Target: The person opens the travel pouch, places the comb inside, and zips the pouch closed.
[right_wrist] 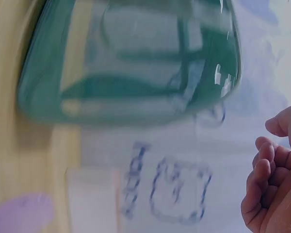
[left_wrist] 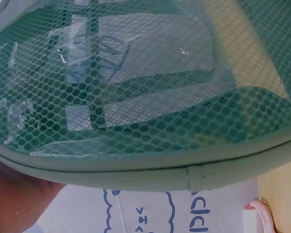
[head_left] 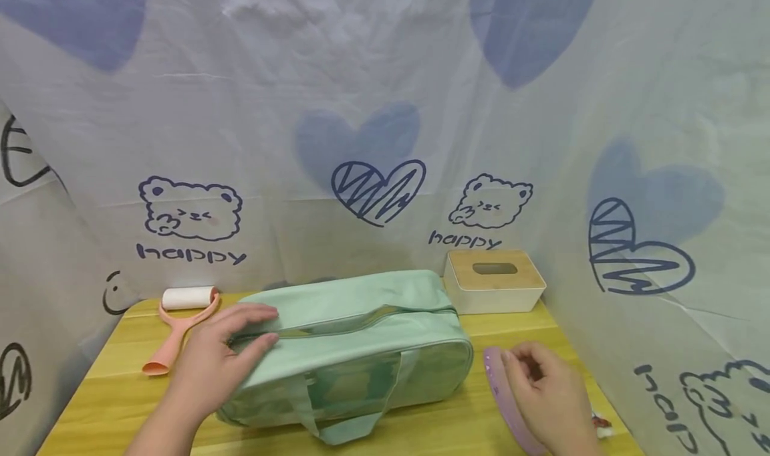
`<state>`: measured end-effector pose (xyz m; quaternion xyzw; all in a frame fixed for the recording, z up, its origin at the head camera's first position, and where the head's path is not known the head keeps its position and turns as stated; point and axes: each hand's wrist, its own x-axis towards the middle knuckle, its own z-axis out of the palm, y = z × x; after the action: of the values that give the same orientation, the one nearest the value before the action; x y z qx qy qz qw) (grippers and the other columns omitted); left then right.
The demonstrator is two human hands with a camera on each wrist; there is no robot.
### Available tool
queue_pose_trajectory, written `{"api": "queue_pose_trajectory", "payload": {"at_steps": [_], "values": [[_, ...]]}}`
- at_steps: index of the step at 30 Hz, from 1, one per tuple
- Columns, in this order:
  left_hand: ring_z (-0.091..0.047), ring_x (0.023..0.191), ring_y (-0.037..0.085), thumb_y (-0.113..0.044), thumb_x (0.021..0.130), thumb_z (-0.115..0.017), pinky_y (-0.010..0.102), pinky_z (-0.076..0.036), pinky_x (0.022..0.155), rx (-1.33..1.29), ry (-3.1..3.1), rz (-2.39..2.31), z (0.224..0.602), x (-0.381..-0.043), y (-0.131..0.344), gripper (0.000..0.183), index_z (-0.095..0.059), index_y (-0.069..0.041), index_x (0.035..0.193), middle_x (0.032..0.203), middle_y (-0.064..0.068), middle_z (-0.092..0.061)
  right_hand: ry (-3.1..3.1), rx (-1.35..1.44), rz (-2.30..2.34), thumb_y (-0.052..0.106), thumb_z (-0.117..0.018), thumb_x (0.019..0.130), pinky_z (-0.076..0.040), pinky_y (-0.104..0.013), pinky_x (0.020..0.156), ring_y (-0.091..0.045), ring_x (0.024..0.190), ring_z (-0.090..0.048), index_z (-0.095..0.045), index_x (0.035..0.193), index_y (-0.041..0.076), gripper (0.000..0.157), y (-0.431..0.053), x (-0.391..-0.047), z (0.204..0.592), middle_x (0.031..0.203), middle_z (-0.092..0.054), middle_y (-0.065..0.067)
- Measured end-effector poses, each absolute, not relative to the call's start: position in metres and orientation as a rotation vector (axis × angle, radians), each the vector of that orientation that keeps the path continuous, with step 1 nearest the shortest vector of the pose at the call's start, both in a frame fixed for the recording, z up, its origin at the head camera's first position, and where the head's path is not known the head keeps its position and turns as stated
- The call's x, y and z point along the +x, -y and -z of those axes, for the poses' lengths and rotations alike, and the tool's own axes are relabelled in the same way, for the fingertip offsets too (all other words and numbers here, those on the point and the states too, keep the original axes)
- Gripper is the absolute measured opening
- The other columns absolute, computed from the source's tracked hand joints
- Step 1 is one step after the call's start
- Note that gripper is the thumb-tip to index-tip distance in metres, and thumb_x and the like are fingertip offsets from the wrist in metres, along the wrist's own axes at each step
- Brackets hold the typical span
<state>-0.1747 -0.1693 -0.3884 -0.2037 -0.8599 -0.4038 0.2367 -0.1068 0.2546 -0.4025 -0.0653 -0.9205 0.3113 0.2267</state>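
A mint-green zippered bag [head_left: 367, 349] stands on the table, with clear side panels and a carry strap in front. Its top zipper is partly undone. My left hand [head_left: 219, 352] rests at the bag's left end, thumb and fingers spread across the zipper line. In the left wrist view, the bag's mesh-lined end panel [left_wrist: 150, 87] hides most of that hand. To the bag's right, my right hand [head_left: 550, 392] hovers by a purple curved flat thing [head_left: 505, 396], partly covering it. Loosely curled fingers [right_wrist: 262, 179] hold nothing in the right wrist view.
A pink lint roller [head_left: 177, 335] with a white roll lies at the back left. At the back right stands a white tissue box [head_left: 496, 295] with a wooden lid. A small red-and-white thing [head_left: 601, 424] shows beyond my right hand. Printed white sheets [head_left: 373, 262] enclose the table.
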Motion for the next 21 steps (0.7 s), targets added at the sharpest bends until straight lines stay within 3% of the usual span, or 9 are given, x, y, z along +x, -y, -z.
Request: {"api": "queue_pose_trajectory", "payload": {"at_steps": [4,6,9,13,17,21], "values": [[-0.064,0.127,0.028,-0.019,0.091,-0.087,0.004,-0.035,0.103,-0.567,2.49,1.103,0.387,-0.177,0.171,0.032,-0.079,-0.016,0.121,0.133,-0.001,-0.071,2.638,-0.435,-0.883,0.016,-0.07,0.102,-0.042,-0.026,0.057,-0.019,0.07,-0.051,-0.072,0.098,0.003,0.013,-0.281,-0.107,0.419,0.076,-0.059,-0.003],[-0.061,0.131,0.03,-0.023,0.09,-0.087,0.014,-0.04,0.107,-0.575,2.535,1.105,0.387,-0.178,0.172,0.038,-0.077,-0.014,0.126,0.138,0.0,-0.069,2.706,-0.507,-0.901,0.019,-0.068,0.104,-0.043,-0.026,0.058,-0.02,0.071,-0.053,-0.072,0.101,0.002,0.018,-0.294,-0.106,0.435,0.078,-0.061,-0.003],[-0.056,0.137,0.031,-0.027,0.089,-0.089,0.038,-0.047,0.11,-0.601,2.598,1.107,0.385,-0.18,0.171,0.05,-0.073,-0.012,0.133,0.145,0.002,-0.065,2.793,-0.533,-0.905,0.024,-0.068,0.103,-0.048,-0.03,0.061,-0.019,0.072,-0.057,-0.073,0.104,-0.001,0.025,-0.311,-0.105,0.462,0.08,-0.065,-0.002],[-0.053,0.139,0.037,-0.032,0.084,-0.093,0.06,-0.047,0.108,-0.634,2.644,1.113,0.383,-0.182,0.169,0.066,-0.069,-0.007,0.139,0.149,0.006,-0.061,2.944,-0.575,-0.932,0.046,-0.069,0.101,-0.058,-0.041,0.067,-0.019,0.076,-0.065,-0.069,0.121,-0.01,0.06,-0.329,-0.107,0.497,0.092,-0.072,-0.005],[-0.05,0.141,0.042,-0.036,0.078,-0.096,0.066,-0.044,0.11,-0.631,2.688,1.103,0.381,-0.183,0.169,0.081,-0.063,-0.006,0.146,0.153,0.009,-0.057,3.099,-0.667,-0.973,0.068,-0.071,0.092,-0.061,-0.052,0.075,-0.033,0.09,-0.072,-0.056,0.136,-0.018,0.098,-0.338,-0.111,0.524,0.111,-0.073,-0.021],[-0.047,0.143,0.044,-0.039,0.075,-0.097,0.068,-0.043,0.11,-0.624,2.732,1.098,0.381,-0.184,0.167,0.09,-0.059,-0.008,0.15,0.157,0.009,-0.053,3.193,-0.662,-0.796,0.074,-0.079,0.079,-0.057,-0.061,0.088,-0.049,0.103,-0.067,-0.054,0.134,-0.021,0.113,-0.337,-0.109,0.546,0.115,-0.067,-0.031]]}}
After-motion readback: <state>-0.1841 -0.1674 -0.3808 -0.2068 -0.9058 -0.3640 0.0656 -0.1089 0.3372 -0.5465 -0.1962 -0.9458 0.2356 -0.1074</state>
